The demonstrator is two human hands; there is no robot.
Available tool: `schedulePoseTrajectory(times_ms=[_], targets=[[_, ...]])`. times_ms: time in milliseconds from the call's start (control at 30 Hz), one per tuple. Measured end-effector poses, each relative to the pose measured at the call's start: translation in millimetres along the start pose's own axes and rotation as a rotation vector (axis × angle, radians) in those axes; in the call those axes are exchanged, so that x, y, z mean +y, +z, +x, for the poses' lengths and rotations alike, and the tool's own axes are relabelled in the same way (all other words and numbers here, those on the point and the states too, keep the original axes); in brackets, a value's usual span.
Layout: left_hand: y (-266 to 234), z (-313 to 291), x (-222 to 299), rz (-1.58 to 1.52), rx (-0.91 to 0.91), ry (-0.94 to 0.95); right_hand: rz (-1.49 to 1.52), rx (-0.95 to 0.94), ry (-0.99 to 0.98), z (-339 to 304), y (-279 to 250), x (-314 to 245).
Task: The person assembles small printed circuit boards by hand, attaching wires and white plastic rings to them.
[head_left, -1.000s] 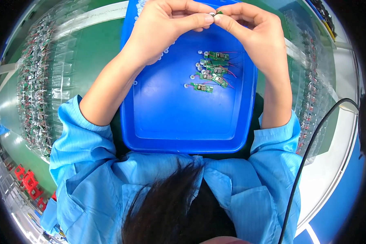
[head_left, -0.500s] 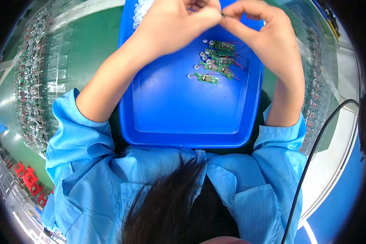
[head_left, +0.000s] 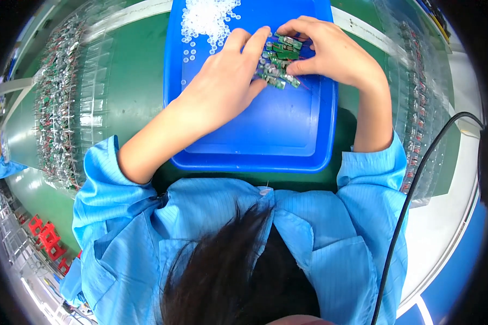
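Left hand (head_left: 225, 86) lies palm-down in the blue plastic tray (head_left: 255, 146), its fingers stretched out and close together, the tips resting on the near edge of a small heap of green circuit boards (head_left: 279, 62); whether it pinches one I cannot tell. Right hand (head_left: 331, 51) curls over the same heap from the 2 o'clock side, thumb and forefinger closing on a board at the pile's lower edge, though the grip itself is partly hidden.

Judging from how things lie, the work looks well short of finished: the boards sit in one loose cluster at the tray's 12 o'clock end, and a scatter of small clear rings (head_left: 206, 19) lies just beside them at 11 o'clock, still unsorted. Most of the tray floor toward 6 o'clock is bare.

The tray is smooth, glossy moulded plastic with rounded corners and a raised rim. The boards are narrow, flat strips with tiny parts and thin red leads. Clear blister trays (head_left: 65, 103) holding more boards flank the tray on the green table (head_left: 135, 81), at 9 and 3 o'clock
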State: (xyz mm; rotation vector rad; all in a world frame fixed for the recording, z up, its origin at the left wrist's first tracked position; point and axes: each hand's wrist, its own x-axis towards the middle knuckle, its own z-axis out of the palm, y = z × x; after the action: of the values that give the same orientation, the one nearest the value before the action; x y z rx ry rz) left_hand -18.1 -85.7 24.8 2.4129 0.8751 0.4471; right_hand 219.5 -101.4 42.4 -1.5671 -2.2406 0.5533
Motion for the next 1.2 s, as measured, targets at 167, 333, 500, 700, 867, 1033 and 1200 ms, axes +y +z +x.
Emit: schedulePoseTrajectory(times_ms=[167, 333, 500, 700, 867, 1033, 1200], targets=[[0, 16, 4, 0.217, 0.108, 0.211, 0.019, 0.094, 0.017, 3, 9, 13], [2, 56, -4, 0.452, -0.023, 0.285, -0.203, 0.119, -0.021, -4, 4, 19], [-14, 76, 1, 0.417, -0.369, 0.195, -0.237, 0.098, 0.082, 2, 8, 11], [-22, 71, 28, 0.51, -0.55, 0.052, -0.109, -0.033, 0.152, 6, -16, 8], [-16, 70, 33, 0.602, -0.578, 0.017, -0.102, -0.116, 0.064, 1, -20, 8], [-16, 76, 38, 0.605, -0.6, -0.054, -0.159, 0.019, 0.145, 3, 9, -7], [-16, 76, 33, 0.591, -0.599, 0.017, -0.133, 0.014, 0.218, 6, 9, -9]])
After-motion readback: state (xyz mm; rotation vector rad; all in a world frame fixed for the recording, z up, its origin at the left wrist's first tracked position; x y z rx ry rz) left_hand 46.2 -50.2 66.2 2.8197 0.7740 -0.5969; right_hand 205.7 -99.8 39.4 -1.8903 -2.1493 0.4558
